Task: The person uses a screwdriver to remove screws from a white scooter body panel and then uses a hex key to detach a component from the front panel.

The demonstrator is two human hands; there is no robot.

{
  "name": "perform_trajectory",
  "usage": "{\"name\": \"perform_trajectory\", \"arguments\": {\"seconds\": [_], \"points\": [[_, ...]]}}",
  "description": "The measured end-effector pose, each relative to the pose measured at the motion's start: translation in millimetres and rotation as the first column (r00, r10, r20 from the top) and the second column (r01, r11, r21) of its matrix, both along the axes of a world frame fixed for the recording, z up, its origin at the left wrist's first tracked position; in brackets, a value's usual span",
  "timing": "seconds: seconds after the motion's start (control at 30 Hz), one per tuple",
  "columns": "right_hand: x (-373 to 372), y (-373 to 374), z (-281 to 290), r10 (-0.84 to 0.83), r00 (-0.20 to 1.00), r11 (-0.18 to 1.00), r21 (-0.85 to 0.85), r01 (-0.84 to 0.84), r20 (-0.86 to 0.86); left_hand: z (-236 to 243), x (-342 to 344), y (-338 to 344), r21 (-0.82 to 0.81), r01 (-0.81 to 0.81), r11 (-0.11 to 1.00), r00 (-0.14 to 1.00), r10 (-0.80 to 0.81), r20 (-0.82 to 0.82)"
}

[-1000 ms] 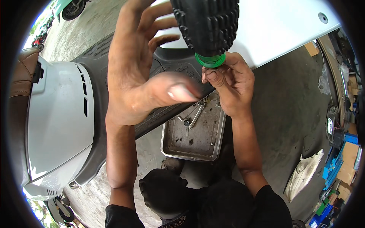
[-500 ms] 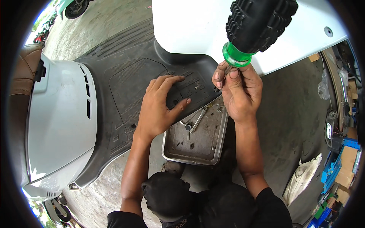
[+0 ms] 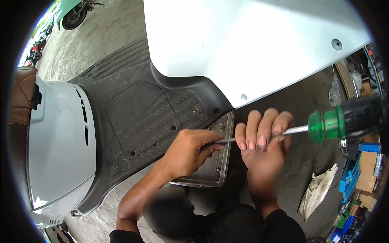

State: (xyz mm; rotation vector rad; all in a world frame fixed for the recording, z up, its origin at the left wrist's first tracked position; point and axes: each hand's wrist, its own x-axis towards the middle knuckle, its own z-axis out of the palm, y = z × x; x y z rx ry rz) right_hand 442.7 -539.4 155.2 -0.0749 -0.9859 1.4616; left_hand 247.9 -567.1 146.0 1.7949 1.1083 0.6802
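A screwdriver [image 3: 326, 124] lies nearly level, its green collar and black ribbed grip out to the right. My right hand [image 3: 263, 141] is closed about its metal shaft, the thumb pressing it close to the green collar. The fingertips of my left hand [image 3: 186, 154] pinch the shaft's far end; they hide the tip, so anything small held there cannot be made out. Both hands are above a metal tray [image 3: 221, 178], beside the scooter's black footboard [image 3: 142, 109], which has several screw holes. A white front panel [image 3: 227, 40] rises beyond.
The scooter's pale body [image 3: 60, 137] and brown seat [image 3: 22, 95] stand at the left. A worn white panel [image 3: 320, 192] lies on the floor at right, near blue racks and cardboard [image 3: 366, 172]. A green motorbike [image 3: 73, 14] is parked far left.
The screwdriver has swung from upright to nearly level, its handle now to the right. My left hand has left the footboard and closed on the shaft's end. The view has shifted slightly.
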Motion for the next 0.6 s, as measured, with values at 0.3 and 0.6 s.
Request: {"name": "perform_trajectory", "arguments": {"seconds": [0.3,0.6], "points": [[111.6,-112.0,-104.5,-0.03,0.894,0.717,-0.613,0.33,0.447,-113.0,13.5,-32.6,-0.448,0.302,0.842,0.95,-0.307,0.063],[130.8,-164.1,-188.2,-0.163,0.982,0.508,-0.845,0.17,0.099,-144.3,30.0,-31.7,-0.789,0.131,0.601,0.94,0.178,0.291]]}}
